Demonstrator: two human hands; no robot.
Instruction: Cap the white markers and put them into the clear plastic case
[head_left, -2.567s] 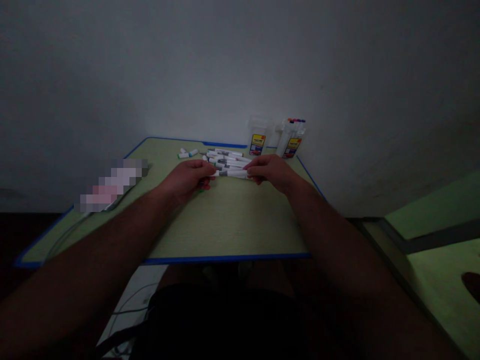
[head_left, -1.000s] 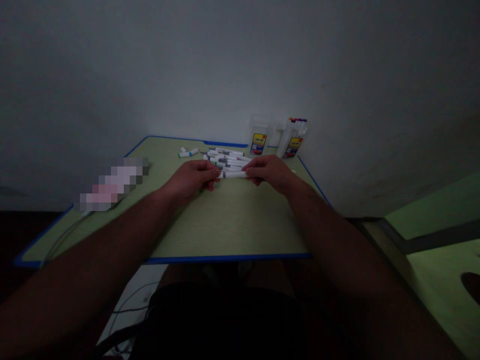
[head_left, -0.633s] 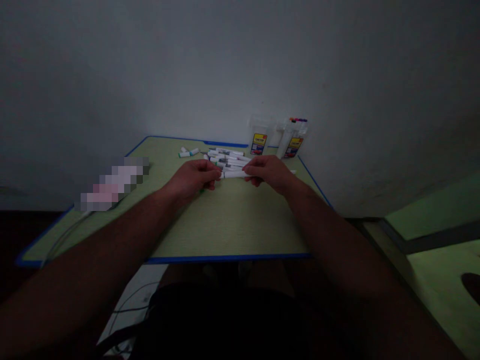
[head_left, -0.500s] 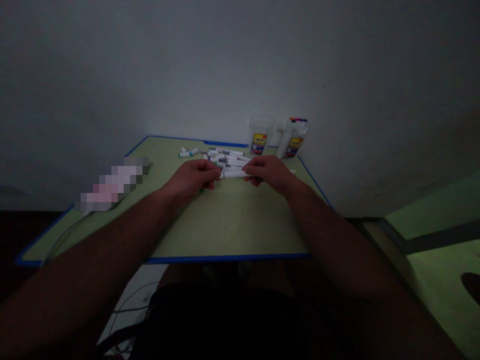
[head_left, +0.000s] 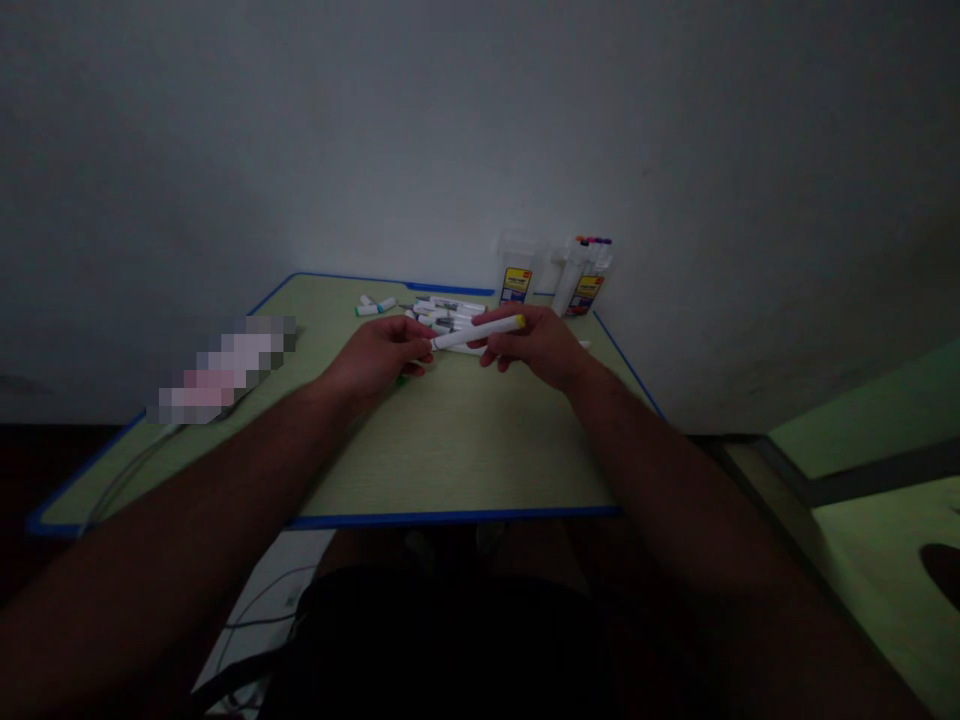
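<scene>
A white marker with a yellow end is raised over the table, tilted up toward the right. My left hand pinches its lower left end between thumb and fingers. Across the front of my right hand runs the marker's yellow end. The right fingers are apart, with the index finger above the marker and the thumb below, not closed on it. Just behind the hands lies a pile of white markers, partly covered by them. A green-ended piece shows beside the left hand.
Several short caps or marker pieces lie left of the pile. A clear plastic case and another case holding markers stand by the wall. On the left is a blurred-out object with a cable. Blue edging rims the table.
The marker's right end has swung up, showing its yellow end in front of my right hand. My right fingers have loosened and spread; the left hand keeps its pinch.
</scene>
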